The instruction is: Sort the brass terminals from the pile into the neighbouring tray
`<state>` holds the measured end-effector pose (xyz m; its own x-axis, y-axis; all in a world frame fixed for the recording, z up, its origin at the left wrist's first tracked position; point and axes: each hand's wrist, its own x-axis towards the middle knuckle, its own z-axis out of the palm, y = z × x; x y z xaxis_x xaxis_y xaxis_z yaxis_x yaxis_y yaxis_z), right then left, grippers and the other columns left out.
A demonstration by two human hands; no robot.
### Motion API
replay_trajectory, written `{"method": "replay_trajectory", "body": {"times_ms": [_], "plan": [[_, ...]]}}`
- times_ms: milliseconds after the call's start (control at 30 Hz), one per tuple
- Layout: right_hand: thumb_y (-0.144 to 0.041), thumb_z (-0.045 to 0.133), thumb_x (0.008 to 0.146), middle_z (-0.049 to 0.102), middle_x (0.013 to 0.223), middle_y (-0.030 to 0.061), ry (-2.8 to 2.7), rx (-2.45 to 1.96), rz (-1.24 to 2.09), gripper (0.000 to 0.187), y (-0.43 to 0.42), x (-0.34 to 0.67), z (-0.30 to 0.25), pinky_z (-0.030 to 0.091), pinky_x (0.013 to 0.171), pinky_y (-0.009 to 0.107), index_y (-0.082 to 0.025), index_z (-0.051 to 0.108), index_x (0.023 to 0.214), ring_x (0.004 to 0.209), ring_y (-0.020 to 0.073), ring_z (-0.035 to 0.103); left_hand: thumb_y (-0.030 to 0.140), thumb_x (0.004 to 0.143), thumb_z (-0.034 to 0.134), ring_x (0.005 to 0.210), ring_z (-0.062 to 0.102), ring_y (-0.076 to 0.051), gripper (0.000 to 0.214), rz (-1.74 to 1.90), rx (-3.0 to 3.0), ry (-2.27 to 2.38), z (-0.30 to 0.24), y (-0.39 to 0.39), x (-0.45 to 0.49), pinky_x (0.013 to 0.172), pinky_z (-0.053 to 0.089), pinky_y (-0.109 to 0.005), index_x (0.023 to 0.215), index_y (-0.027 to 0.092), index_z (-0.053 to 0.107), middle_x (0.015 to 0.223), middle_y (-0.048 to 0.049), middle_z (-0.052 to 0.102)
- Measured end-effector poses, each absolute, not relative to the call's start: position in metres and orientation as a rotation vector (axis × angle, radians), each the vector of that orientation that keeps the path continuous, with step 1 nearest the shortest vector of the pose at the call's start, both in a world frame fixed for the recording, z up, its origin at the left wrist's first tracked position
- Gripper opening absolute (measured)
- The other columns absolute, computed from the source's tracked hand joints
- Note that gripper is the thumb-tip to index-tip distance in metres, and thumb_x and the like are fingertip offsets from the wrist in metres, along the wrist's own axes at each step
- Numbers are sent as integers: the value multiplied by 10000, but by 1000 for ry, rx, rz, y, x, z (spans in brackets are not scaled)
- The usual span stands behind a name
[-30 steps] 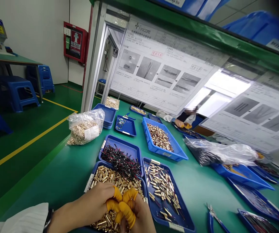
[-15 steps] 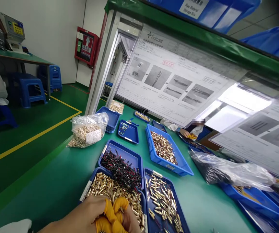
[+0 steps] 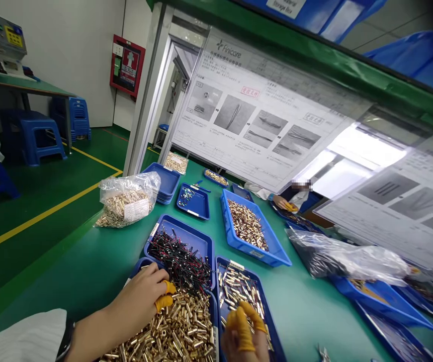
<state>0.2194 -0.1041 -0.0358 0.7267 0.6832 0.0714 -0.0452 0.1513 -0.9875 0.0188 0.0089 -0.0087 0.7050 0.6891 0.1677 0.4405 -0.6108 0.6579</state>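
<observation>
My left hand (image 3: 146, 291) reaches over the tray of brass tubes (image 3: 186, 329). Its yellow-cotted thumb and forefinger are drawn together against the tubes; whatever lies between their tips is hidden. My right hand (image 3: 244, 334), also in yellow finger cots, hovers low over the right-hand blue tray (image 3: 235, 264). Its fingers are curled and slightly blurred, and their contents do not show. In that tray lie brass tubes with wires (image 3: 235, 289). Just behind the left hand, black-and-red wired parts (image 3: 178, 261) are heaped in another blue tray (image 3: 201, 236).
A larger blue bin (image 3: 276, 256) of brass pieces stands farther back. A clear bag of brass parts (image 3: 127, 201) lies left, near stacked trays (image 3: 163, 181). Pliers (image 3: 322, 353) lie at front right. Another person's hand (image 3: 286, 203) works across the table under hanging instruction sheets (image 3: 246, 115).
My hands were together over the brass tubes and have separated. The left has stayed over the tubes with its fingers reaching down; the right has moved right, over the neighbouring tray.
</observation>
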Motion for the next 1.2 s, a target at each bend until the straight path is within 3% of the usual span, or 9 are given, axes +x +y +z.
{"method": "replay_trajectory", "body": {"times_ms": [200, 300, 367, 467, 633, 867, 1067, 1200], "plan": [[-405, 692, 688, 697, 812, 45, -816, -1374, 708, 318, -98, 167, -38, 538, 559, 248, -215, 619, 933, 677, 185, 661, 94, 814, 473, 779, 484, -171, 119, 725, 2140, 769, 2, 4, 6, 686, 426, -282, 741, 189, 481, 827, -11, 529], [-380, 656, 732, 672, 805, 32, -903, -1415, 608, 328, -99, 149, -29, 526, 583, 236, -238, 602, 1022, 720, 177, 639, 71, 793, 439, 789, 468, -166, 144, 703, 2202, 642, 6, -4, 1, 718, 418, -278, 726, 197, 427, 810, -5, 488], [-318, 642, 752, 669, 852, 40, -1067, -1422, 569, 306, -99, 146, -24, 533, 642, 265, -258, 606, 1050, 786, 194, 635, 29, 752, 428, 822, 465, -170, 171, 659, 2263, 522, 6, -10, 1, 746, 411, -272, 738, 198, 414, 831, -12, 483], [-236, 627, 761, 680, 920, 73, -1278, -1441, 595, 182, -100, 149, -21, 523, 744, 329, -240, 664, 939, 850, 232, 641, 17, 746, 424, 828, 474, -167, 180, 594, 2264, 433, 6, -16, 2, 739, 414, -258, 754, 196, 413, 862, -23, 493], [-254, 623, 760, 681, 722, 35, -1193, -1505, 721, 91, -100, 150, -21, 520, 587, 250, -198, 629, 831, 633, 176, 647, 95, 807, 451, 830, 513, -166, 121, 581, 1943, 589, 1, -13, 3, 748, 428, -289, 859, 201, 477, 891, -11, 539], [-465, 499, 825, 534, 390, -57, -1147, -1462, 815, 305, -98, 133, -20, 386, 389, 159, -186, 535, 708, 311, 76, 488, 93, 784, 501, 877, 551, -159, 196, 596, 1549, 497, -7, -12, 6, 819, 434, -311, 952, 194, 497, 893, -3, 554], [-478, 529, 812, 565, 478, -69, -1001, -1268, 1026, 291, -100, 129, -21, 272, 305, 107, -195, 504, 748, 241, 12, 399, 144, 787, 534, 842, 534, -158, 142, 568, 1429, 470, 2, -12, 6, 805, 419, -322, 906, 186, 469, 870, -5, 533], [-447, 561, 808, 582, 455, -67, -881, -1136, 1085, 250, -99, 130, -22, 348, 358, 127, -197, 545, 796, 300, 38, 468, 146, 768, 546, 782, 519, -143, 153, 620, 1329, 446, 3, -12, 9, 750, 419, -302, 864, 196, 437, 821, 13, 515]]}}
